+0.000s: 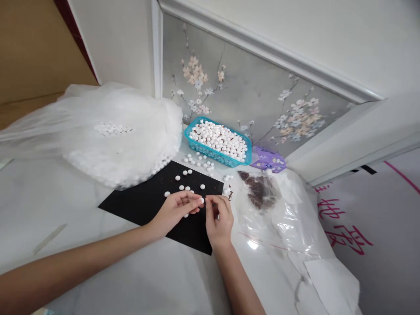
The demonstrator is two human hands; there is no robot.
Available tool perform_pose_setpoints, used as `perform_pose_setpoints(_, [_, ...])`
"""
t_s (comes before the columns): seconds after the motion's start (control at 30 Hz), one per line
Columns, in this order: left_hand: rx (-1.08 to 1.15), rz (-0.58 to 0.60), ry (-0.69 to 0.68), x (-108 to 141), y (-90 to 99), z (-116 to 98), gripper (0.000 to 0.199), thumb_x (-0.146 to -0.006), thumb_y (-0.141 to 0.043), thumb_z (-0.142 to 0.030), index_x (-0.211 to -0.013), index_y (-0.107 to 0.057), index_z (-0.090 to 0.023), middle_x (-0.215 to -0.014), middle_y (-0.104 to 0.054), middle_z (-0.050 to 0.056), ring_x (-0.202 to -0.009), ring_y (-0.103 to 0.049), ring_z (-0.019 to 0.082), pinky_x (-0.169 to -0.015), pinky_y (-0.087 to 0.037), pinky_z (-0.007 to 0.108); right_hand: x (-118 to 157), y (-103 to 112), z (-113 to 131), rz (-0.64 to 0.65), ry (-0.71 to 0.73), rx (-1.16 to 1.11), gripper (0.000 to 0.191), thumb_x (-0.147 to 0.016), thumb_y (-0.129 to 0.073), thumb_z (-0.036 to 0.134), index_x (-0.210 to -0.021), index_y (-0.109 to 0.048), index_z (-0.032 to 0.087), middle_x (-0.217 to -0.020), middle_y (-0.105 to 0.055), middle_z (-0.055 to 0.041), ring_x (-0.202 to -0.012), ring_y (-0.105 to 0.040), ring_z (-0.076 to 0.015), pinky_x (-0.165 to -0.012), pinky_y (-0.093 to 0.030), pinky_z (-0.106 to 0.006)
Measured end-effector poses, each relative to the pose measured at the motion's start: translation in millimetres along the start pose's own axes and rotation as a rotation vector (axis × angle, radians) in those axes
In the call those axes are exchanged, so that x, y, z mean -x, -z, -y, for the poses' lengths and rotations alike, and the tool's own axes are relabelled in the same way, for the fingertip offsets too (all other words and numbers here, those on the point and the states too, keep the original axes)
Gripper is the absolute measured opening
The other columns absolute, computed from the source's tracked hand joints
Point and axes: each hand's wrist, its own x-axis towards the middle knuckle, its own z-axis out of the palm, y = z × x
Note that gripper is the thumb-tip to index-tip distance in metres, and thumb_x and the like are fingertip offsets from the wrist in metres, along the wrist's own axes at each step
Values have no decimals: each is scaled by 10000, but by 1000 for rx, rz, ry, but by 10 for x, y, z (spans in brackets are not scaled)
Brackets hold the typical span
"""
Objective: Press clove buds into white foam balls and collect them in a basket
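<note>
Between the thumb and fingers of my left hand (177, 209) is a small white ball (201, 200). Close beside it, my right hand (219, 218) is pinched together at the fingertips; what it holds there is too small to name. Both hands are over a black sheet (134, 203), where several more white balls (177, 178) lie. Just right of the sheet, a few small dark brown pieces (230, 195) rest near other loose balls. Some balls behind my fingers are partly hidden.
Behind the sheet stands a blue basket (213, 156) heaped with white balls. A large translucent bag of white balls (121, 135) bulges at left. To the right lie a clear bag with brown bits (260, 191) and a purple packet (269, 160). A wall with a floral panel (236, 83) bounds the back.
</note>
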Motion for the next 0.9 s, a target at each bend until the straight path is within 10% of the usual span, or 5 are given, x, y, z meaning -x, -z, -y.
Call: perform_pose_setpoints(0.9, [-20,8,-17,11,43,-37,201,-734,-658,-368,-794,-686,-178,-737,-639,8,-662,-542,111,-613,-425,227,47,-62,145,-18,0,-73,116,-855,-514,200,-944,-586,181,-852,-549,-31,-434,-414,-35,-418,-418,-196])
